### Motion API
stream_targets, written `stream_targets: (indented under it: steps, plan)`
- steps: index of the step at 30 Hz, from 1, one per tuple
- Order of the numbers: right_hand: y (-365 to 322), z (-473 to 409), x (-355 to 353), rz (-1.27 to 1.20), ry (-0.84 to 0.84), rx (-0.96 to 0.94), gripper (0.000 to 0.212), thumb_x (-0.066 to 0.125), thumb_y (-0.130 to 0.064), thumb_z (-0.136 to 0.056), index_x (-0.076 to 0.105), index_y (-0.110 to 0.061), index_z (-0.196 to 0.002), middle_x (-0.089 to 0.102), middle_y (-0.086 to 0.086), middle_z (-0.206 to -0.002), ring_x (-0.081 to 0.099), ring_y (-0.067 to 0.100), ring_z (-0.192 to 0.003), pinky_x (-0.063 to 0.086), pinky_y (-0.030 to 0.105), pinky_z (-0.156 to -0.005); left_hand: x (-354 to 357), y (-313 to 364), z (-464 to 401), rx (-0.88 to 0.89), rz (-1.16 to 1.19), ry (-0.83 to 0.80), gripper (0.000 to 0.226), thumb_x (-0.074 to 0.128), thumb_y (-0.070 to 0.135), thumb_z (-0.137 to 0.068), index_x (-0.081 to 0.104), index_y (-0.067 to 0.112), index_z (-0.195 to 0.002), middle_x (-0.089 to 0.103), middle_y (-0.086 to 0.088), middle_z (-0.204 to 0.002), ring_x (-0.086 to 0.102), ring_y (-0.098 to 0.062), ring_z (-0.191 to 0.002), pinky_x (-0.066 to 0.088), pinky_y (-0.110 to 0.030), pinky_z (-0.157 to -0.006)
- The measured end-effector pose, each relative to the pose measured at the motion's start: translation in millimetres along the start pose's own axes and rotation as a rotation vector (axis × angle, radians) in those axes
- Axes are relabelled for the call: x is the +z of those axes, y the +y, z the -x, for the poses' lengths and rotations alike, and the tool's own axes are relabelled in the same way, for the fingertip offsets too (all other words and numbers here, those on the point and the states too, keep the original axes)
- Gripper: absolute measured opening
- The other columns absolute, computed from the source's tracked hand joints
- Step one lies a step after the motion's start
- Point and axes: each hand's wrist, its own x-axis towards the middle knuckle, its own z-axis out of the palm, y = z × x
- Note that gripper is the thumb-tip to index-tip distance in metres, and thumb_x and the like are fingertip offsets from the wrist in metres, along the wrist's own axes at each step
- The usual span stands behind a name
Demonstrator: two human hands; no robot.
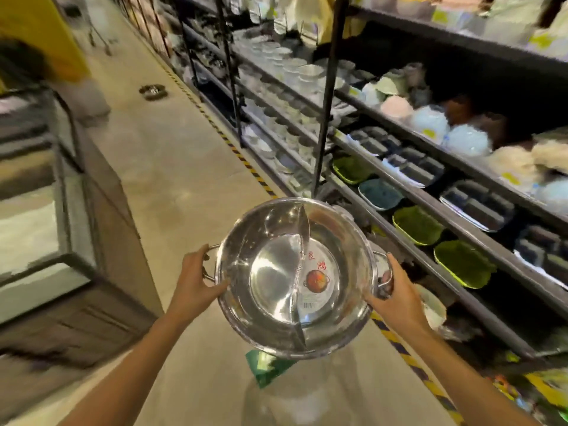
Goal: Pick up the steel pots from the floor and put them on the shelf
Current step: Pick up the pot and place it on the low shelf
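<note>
Holding steel pot up off floor, our left hand and right hand closed on side handles. Shelf just beside, not yet reached. Another pot (blurry) waits far down floor.

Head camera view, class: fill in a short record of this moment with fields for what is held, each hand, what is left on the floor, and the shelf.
held item: round shiny steel pot with a curved divider, label inside
left hand: grips the pot's left loop handle
right hand: grips the right handle
pot height: lifted above the aisle floor
floor: another small steel pot farther along
shelf: dark metal shelving to the right, holding bowls and trays
</note>
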Motion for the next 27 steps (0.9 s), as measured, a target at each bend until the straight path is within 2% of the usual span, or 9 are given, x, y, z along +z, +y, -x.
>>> stream_targets:
  steps: [2, 6, 10, 13, 16, 19, 22, 24, 27]
  plan:
    - [-11, -30, 21, 0.007, -0.028, -0.023, 0.108, 0.086, -0.052, -0.069, 0.022, -0.040, -0.155, 0.044, -0.006, -0.153, 0.053, 0.011, -0.120, 0.048, 0.030, -0.093, -8, -18, -16, -0.026, 0.004, 0.024, 0.093, 0.085, 0.043, -0.067, 0.035, 0.027, -0.144, 0.042, 0.002, -0.118, 0.047, -0.004, -0.090, 0.041, -0.007, -0.070]
    - [-31, -103, 63, 0.009, -0.101, -0.064, 0.109, 0.085, -0.054, -0.070, 0.020, -0.039, -0.157, 0.042, -0.005, -0.154, 0.047, 0.005, -0.115, 0.044, 0.029, -0.092, -16, -47, -57, -0.097, 0.005, 0.044, 0.092, 0.083, 0.050, -0.067, 0.034, 0.033, -0.143, 0.042, 0.004, -0.118, 0.048, 0.002, -0.097, 0.041, -0.005, -0.068]
    - [-55, -197, 107, -0.013, -0.175, -0.133, 0.109, 0.080, -0.062, -0.069, 0.018, -0.042, -0.157, 0.053, -0.005, -0.131, 0.057, 0.012, -0.110, 0.046, 0.023, -0.083, -23, -74, -117, -0.169, 0.026, 0.069, 0.094, 0.083, 0.054, -0.064, 0.033, 0.037, -0.142, 0.042, 0.004, -0.121, 0.046, 0.008, -0.102, 0.042, -0.004, -0.069]
    - [-78, -274, 142, -0.040, -0.222, -0.185, 0.109, 0.073, -0.074, -0.066, 0.010, -0.057, -0.153, 0.057, -0.011, -0.114, 0.059, 0.001, -0.093, 0.046, 0.013, -0.070, -31, -90, -172, -0.267, 0.008, 0.093, 0.110, 0.079, 0.067, -0.057, 0.031, 0.029, -0.148, 0.042, 0.004, -0.123, 0.051, -0.001, -0.097, 0.044, -0.011, -0.071]
    - [-118, -353, 176, -0.037, -0.285, -0.255, 0.106, 0.072, -0.078, -0.063, 0.007, -0.066, -0.147, 0.054, -0.014, -0.117, 0.054, 0.000, -0.096, 0.052, 0.026, -0.080, -50, -103, -231, -0.336, -0.039, 0.142, 0.119, 0.078, 0.068, -0.053, 0.028, 0.024, -0.151, 0.041, -0.001, -0.124, 0.052, -0.007, -0.092, 0.049, -0.023, -0.077]
    - [-163, -426, 205, -0.005, -0.325, -0.327, 0.110, 0.069, -0.079, -0.064, 0.012, -0.052, -0.154, 0.056, -0.009, -0.110, 0.053, 0.000, -0.088, 0.057, 0.038, -0.083, -68, -116, -283, -0.381, -0.062, 0.220, 0.118, 0.080, 0.064, -0.054, 0.028, 0.021, -0.151, 0.041, -0.004, -0.129, 0.049, -0.010, -0.104, 0.052, -0.032, -0.087]
    - [-208, -490, 238, -0.005, -0.403, -0.357, 0.113, 0.071, -0.079, -0.065, 0.015, -0.043, -0.156, 0.058, 0.004, -0.118, 0.057, 0.011, -0.091, 0.059, 0.043, -0.083, -84, -134, -327, -0.409, -0.073, 0.264, 0.115, 0.075, 0.069, -0.053, 0.029, 0.023, -0.149, 0.038, 0.000, -0.126, 0.049, -0.006, -0.099, 0.049, -0.022, -0.081]
    - [-235, -528, 266, -0.021, -0.465, -0.382, 0.113, 0.073, -0.079, -0.063, 0.018, -0.044, -0.155, 0.061, -0.001, -0.115, 0.063, 0.012, -0.089, 0.060, 0.036, -0.076, -92, -152, -354, -0.420, -0.079, 0.306, 0.118, 0.070, 0.076, -0.051, 0.029, 0.023, -0.149, 0.037, 0.002, -0.124, 0.047, 0.000, -0.095, 0.044, -0.015, -0.078]
    - [-277, -584, 316, -0.016, -0.496, -0.427, 0.117, 0.074, -0.078, -0.063, 0.014, -0.042, -0.157, 0.049, -0.013, -0.111, 0.054, 0.003, -0.087, 0.046, 0.014, -0.070, -104, -194, -400, -0.472, -0.053, 0.337, 0.122, 0.068, 0.078, -0.051, 0.027, 0.019, -0.150, 0.038, -0.003, -0.128, 0.043, -0.005, -0.105, 0.046, -0.025, -0.088]
